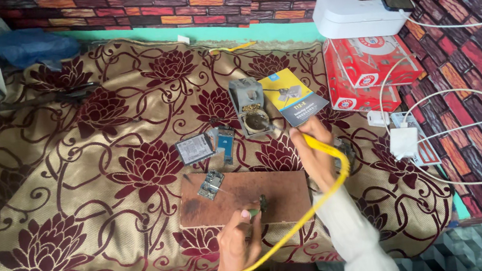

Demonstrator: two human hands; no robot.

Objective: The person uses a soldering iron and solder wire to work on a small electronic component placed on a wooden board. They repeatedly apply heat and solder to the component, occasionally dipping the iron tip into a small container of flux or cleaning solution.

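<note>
Wooden board [270,194] lies nearest on the flowered cloth [81,186]; the left hand [237,248] pinches a small green-tipped tool [255,212] at its front edge, fingers closed narrowly. A small circuit board [211,184] rests on the wood. Farther back, the right hand [315,146] grips a yellow-corded soldering iron [318,141] near the grey stand [251,106].

Person, head view, two bare hands. Right arm [353,225]: long off-white sleeve, soft knit-like fabric, cuff ending at the wrist. Left hand [237,245]: no sleeve in view, forearm uncovered. No rings, watch or gloves discernible on either hand.
</note>
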